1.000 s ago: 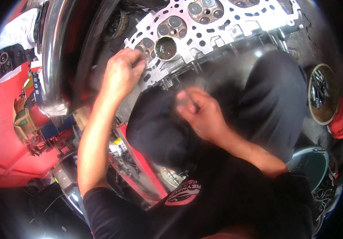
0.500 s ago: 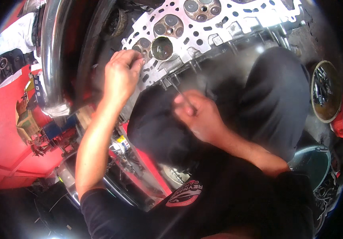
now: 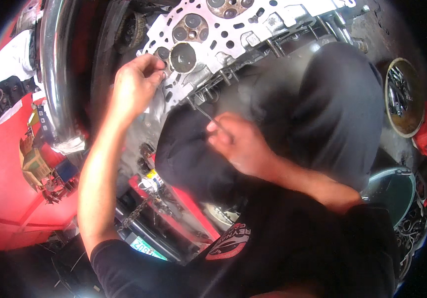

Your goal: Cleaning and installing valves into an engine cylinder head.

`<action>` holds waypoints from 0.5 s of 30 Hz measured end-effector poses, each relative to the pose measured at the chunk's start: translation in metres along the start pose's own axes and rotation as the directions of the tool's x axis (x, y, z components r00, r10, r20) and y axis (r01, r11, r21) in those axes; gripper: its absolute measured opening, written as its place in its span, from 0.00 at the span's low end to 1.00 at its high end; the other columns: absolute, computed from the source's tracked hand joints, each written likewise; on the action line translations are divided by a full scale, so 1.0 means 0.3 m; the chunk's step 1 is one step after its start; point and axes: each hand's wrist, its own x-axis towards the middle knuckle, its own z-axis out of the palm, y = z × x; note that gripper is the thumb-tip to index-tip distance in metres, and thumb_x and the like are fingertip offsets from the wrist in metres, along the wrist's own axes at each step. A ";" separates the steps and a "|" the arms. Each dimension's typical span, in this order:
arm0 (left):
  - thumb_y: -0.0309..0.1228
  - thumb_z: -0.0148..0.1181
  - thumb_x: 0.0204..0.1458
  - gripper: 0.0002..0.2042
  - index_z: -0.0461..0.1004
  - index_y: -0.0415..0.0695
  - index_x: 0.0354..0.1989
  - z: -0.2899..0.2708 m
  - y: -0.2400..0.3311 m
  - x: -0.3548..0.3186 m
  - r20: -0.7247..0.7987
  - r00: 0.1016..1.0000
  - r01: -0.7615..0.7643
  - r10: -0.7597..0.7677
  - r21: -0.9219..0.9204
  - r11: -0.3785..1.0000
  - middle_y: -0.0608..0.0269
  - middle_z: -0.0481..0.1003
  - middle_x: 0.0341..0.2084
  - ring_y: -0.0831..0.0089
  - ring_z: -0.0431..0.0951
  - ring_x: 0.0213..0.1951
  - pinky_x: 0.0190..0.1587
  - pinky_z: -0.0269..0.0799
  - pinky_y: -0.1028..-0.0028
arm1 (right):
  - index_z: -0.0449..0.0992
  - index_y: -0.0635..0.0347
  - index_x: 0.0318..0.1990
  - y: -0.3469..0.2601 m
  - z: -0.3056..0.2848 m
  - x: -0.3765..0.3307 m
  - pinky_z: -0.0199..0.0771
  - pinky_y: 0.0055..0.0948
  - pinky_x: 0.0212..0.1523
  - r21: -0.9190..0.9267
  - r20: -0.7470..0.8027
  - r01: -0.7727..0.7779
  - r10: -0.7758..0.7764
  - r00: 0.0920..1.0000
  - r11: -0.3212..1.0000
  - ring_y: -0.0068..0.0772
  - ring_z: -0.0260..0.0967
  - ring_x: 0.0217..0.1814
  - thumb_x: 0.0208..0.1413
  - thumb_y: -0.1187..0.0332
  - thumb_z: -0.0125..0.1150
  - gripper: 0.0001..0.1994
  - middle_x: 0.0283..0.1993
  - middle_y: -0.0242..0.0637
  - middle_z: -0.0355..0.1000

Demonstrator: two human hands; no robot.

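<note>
The right hand point(image 3: 240, 144) is curled shut around a thin metal tool point(image 3: 204, 113), and it sits in the middle of the frame over the person's dark lap. Half a second ago this hand was a little lower and the tool was hard to see. Now the thin rod sticks out up and to the left, and its tip is close to the lower edge of the big metal engine part point(image 3: 233, 35). That looks like the tool is being brought up to that edge to poke or pick at something there.

The left hand point(image 3: 136, 87) is up and to the left. Its fingers are bent and pinched together, resting on the left end of the engine part, right beside a round hole point(image 3: 182, 57). I cannot tell if it holds anything small. It has stayed in the same spot, so it seems to be steadying the part.

The engine part is silver-grey with many round holes and lies across the top of the frame. There is no table; the part seems to rest near the person's knees. To the left is a shiny curved pipe point(image 3: 54, 74) and red metal point(image 3: 0, 188). On the right is a round dish of small bits point(image 3: 401, 97) on dark, dirty floor, and a green bucket point(image 3: 392, 191) lower right.
</note>
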 end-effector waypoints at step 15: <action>0.32 0.64 0.54 0.10 0.80 0.36 0.35 0.011 0.017 0.009 0.024 0.994 0.100 -0.109 0.228 0.968 0.43 0.80 0.28 0.52 0.83 0.35 0.42 0.76 0.60 | 0.74 0.67 0.39 0.002 0.009 0.003 0.71 0.36 0.40 0.056 -0.066 0.104 -0.100 0.993 0.993 0.44 0.71 0.36 0.58 0.76 0.61 0.05 0.38 0.45 0.71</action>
